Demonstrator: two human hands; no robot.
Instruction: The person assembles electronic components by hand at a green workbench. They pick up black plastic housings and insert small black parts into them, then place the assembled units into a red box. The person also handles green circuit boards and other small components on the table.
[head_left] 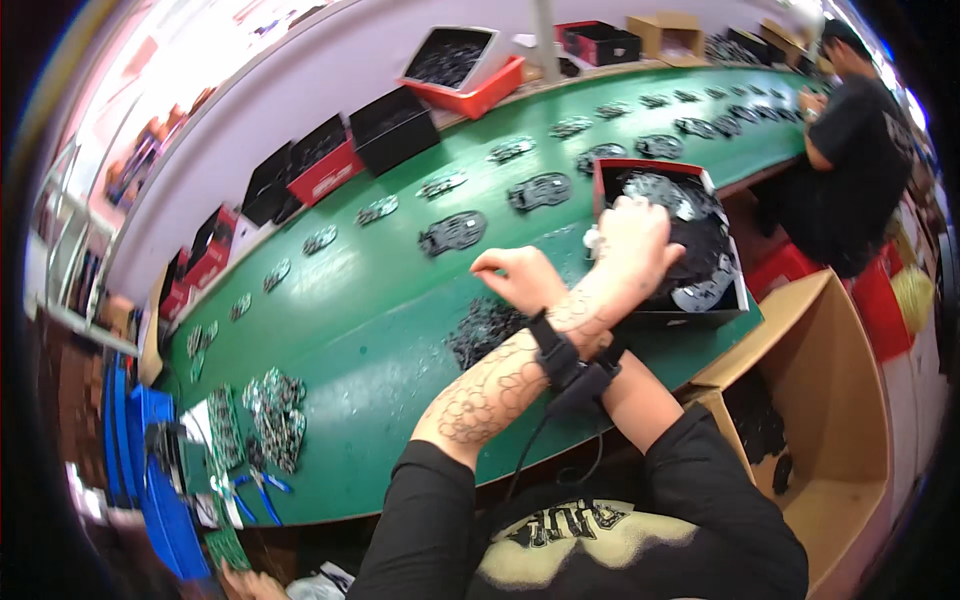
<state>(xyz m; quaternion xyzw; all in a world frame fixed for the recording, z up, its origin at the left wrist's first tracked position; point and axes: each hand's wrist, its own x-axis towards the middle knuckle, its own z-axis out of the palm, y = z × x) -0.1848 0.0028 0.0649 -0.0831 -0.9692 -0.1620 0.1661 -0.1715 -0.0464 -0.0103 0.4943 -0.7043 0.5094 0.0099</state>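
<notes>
My forearms cross, the left one, drawn with flower outlines, lying over the right. My left hand (632, 245) reaches over a red and black box (742, 272) of dark and grey plastic parts (705, 285). Its fingers are bent down among the parts, and what they grip is hidden. Farther left, my right hand (525, 278) hangs over the green table (375, 330) with fingers curled together; anything in them is too small to make out. Just below it lies a heap of small black parts (480, 332). A black strap (560, 350) sits round a wrist.
Flat dark plastic shells (453, 232) and circuit boards (377, 209) stand in rows along the table. Blue-handled pliers (262, 495) and piled boards (275, 415) lie at left. A cardboard box (830, 400) stands at right. One person (850, 130) works far right; another hand (250, 583) shows lower left.
</notes>
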